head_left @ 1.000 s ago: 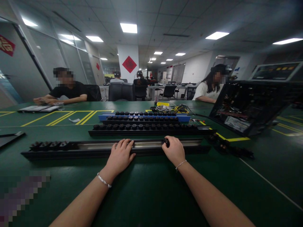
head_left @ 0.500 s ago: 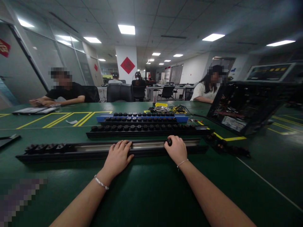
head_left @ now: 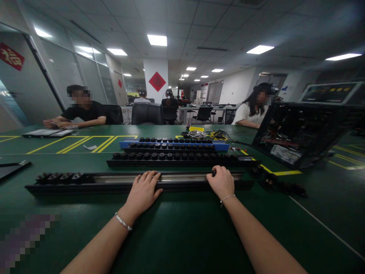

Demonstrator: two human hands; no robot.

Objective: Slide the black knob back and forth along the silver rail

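A long black rail (head_left: 182, 186) with a pale metallic channel lies crosswise in front of me. Across its middle rests my left hand (head_left: 144, 190), its fingers spread over the channel and the thumb apart on the near side. My right hand (head_left: 222, 182) is closed round a small black round part (head_left: 213, 172) at the right portion of the channel; the fingers hide most of this part. Several black parts with pronged tops (head_left: 59, 177) sit in the left end of the rail.
Beyond lie another filled black rail (head_left: 182, 163) and a blue rail (head_left: 222, 145). Loose black parts (head_left: 273, 182) lie at right, near an opened computer case (head_left: 299, 133). A metal dish (head_left: 197, 134) and cables (head_left: 219, 134) stand farther back. Two people sit across the table.
My right hand has shifted a little to the right along the rail with the small black part. My left hand stays on the rail. The camera view has turned slightly.
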